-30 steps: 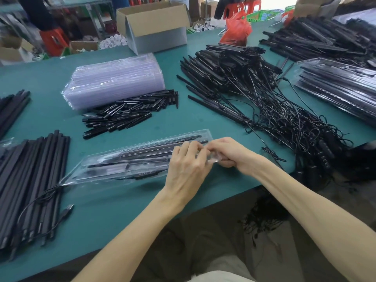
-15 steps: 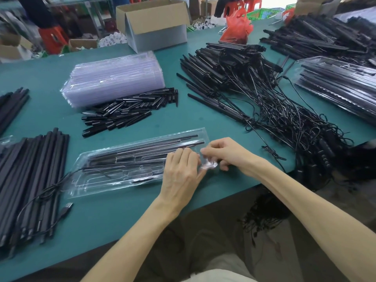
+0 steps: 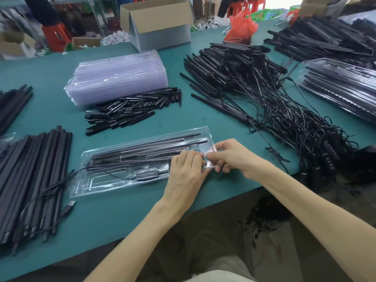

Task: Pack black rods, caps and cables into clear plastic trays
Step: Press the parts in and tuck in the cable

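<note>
Now | step: seating parts at the right end of the clear tray [image 3: 114, 180], flat on the green table [image 3: 122, 212] | left hand [image 3: 186, 174] fingers curled onto that end, right hand [image 3: 234, 157] pinching its rim | next, likely: tuck in the loose cable [image 3: 70, 204] trailing off left.

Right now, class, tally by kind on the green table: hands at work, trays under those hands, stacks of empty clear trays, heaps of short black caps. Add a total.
hands: 2 (left hand, right hand)
tray being filled: 1
stack of empty clear trays: 1
heap of black caps: 1
total: 5
</note>
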The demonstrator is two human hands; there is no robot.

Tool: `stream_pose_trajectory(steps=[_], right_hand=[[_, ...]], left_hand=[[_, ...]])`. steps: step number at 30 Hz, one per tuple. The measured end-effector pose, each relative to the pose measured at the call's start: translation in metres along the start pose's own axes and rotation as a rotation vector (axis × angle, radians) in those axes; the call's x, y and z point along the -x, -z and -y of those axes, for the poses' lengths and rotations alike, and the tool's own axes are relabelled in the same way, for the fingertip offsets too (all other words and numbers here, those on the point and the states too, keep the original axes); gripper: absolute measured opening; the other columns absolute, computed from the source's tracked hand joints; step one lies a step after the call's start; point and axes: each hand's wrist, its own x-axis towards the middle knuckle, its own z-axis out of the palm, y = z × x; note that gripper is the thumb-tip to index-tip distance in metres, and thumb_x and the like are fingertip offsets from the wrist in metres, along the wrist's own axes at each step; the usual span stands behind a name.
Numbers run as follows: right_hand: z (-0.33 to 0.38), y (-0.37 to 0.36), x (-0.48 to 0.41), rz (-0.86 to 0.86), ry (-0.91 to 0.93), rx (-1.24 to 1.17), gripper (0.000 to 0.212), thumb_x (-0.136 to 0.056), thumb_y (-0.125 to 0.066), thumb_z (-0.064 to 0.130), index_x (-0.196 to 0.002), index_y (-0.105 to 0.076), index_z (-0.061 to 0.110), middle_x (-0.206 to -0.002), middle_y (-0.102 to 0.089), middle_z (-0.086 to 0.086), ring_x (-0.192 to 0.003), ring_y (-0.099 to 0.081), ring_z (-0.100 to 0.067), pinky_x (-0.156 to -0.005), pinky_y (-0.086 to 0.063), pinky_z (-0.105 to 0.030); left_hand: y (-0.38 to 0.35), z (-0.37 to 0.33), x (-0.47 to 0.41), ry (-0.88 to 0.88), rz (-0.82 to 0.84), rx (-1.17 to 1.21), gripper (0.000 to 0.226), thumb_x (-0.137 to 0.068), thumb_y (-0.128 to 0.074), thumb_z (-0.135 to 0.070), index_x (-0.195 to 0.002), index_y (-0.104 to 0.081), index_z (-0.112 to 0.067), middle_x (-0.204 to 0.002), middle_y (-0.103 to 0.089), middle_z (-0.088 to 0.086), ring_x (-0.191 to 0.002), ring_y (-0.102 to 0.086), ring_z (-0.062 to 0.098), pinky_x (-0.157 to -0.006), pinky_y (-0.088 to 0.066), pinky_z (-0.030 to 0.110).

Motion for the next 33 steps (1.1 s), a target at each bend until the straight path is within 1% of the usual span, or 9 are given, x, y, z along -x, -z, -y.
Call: stream_pose_trajectory(steps=[5, 10, 13, 19, 23, 27, 29, 31, 33], right_hand=[[0.002, 0.000, -0.005, -0.040, -0.026, 0.009, 0.022, -0.093, -0.067, 0.008, -0.105, -0.064, -0.009, -0.072, -0.062, -0.015, -0.052, -0.061, -0.020, -0.044, -0.046, -0.024], [0.001, 0.001, -0.008, -0.037, -0.028, 0.061, 0.023, -0.096, -0.066, 0.009, -0.110, -0.059, -0.007, -0.074, -0.062, -0.019, -0.054, -0.063, -0.022, -0.047, -0.052, -0.028], [0.001, 0.002, -0.012, -0.037, -0.034, 0.102, 0.022, -0.095, -0.066, 0.010, -0.107, -0.060, -0.008, -0.072, -0.062, -0.016, -0.053, -0.064, -0.021, -0.047, -0.052, -0.028], [0.002, 0.009, -0.022, -0.073, -0.014, 0.198, 0.018, -0.095, -0.065, 0.011, -0.096, -0.060, -0.006, -0.066, -0.062, -0.013, -0.048, -0.062, -0.019, -0.045, -0.050, -0.028], [0.001, 0.016, -0.028, -0.094, -0.004, 0.192, 0.014, -0.095, -0.067, 0.012, -0.093, -0.058, 0.003, -0.067, -0.064, -0.012, -0.047, -0.062, -0.018, -0.044, -0.048, -0.026], [0.001, 0.039, -0.032, -0.170, 0.017, 0.224, 0.015, -0.093, -0.069, 0.011, -0.088, -0.065, -0.003, -0.064, -0.066, -0.012, -0.044, -0.060, -0.014, -0.040, -0.046, -0.023], [-0.001, 0.048, -0.034, -0.235, 0.028, 0.173, 0.014, -0.091, -0.072, 0.011, -0.092, -0.064, -0.001, -0.063, -0.068, -0.009, -0.044, -0.059, -0.015, -0.039, -0.044, -0.022], [-0.004, 0.052, -0.034, -0.283, 0.034, 0.120, 0.017, -0.089, -0.074, 0.010, -0.096, -0.062, 0.001, -0.061, -0.070, -0.006, -0.045, -0.059, -0.015, -0.038, -0.043, -0.022], [-0.004, 0.049, -0.034, -0.320, 0.057, 0.183, 0.018, -0.090, -0.073, 0.013, -0.098, -0.062, 0.000, -0.061, -0.071, -0.003, -0.045, -0.060, -0.013, -0.040, -0.043, -0.019]], left_hand=[[0.001, -0.002, -0.001, -0.008, 0.048, 0.010, 0.011, -0.086, -0.076, -0.008, -0.089, -0.066, -0.003, -0.101, -0.069, 0.011, -0.088, -0.065, 0.031, -0.075, -0.053, 0.043], [0.003, -0.003, -0.001, -0.016, 0.095, -0.006, 0.011, -0.086, -0.076, -0.008, -0.093, -0.068, -0.004, -0.101, -0.069, 0.009, -0.091, -0.066, 0.029, -0.080, -0.053, 0.040], [0.004, -0.002, -0.001, -0.011, 0.118, 0.017, 0.011, -0.087, -0.075, -0.008, -0.096, -0.068, -0.005, -0.103, -0.069, 0.008, -0.094, -0.065, 0.028, -0.082, -0.052, 0.039], [0.008, 0.002, -0.004, 0.012, 0.201, 0.088, 0.019, -0.089, -0.071, -0.008, -0.107, -0.069, -0.004, -0.114, -0.069, 0.007, -0.110, -0.064, 0.028, -0.096, -0.050, 0.042], [0.019, 0.017, -0.008, 0.062, 0.235, 0.147, 0.027, -0.092, -0.071, -0.018, -0.116, -0.066, -0.009, -0.124, -0.065, 0.003, -0.119, -0.059, 0.022, -0.103, -0.045, 0.042], [0.041, 0.058, -0.004, 0.143, 0.326, 0.065, 0.047, -0.089, -0.074, -0.035, -0.128, -0.060, -0.013, -0.131, -0.060, 0.001, -0.125, -0.052, 0.020, -0.108, -0.039, 0.042], [0.052, 0.074, 0.001, 0.148, 0.379, -0.007, 0.054, -0.086, -0.077, -0.038, -0.130, -0.059, -0.013, -0.133, -0.057, 0.001, -0.128, -0.050, 0.020, -0.109, -0.038, 0.042], [0.061, 0.083, 0.007, 0.131, 0.382, -0.073, 0.051, -0.084, -0.080, -0.034, -0.126, -0.062, -0.012, -0.131, -0.058, 0.002, -0.126, -0.052, 0.023, -0.107, -0.042, 0.044], [0.065, 0.087, 0.014, 0.107, 0.344, -0.127, 0.046, -0.082, -0.082, -0.025, -0.121, -0.065, -0.009, -0.124, -0.062, 0.006, -0.119, -0.057, 0.027, -0.099, -0.047, 0.045]])
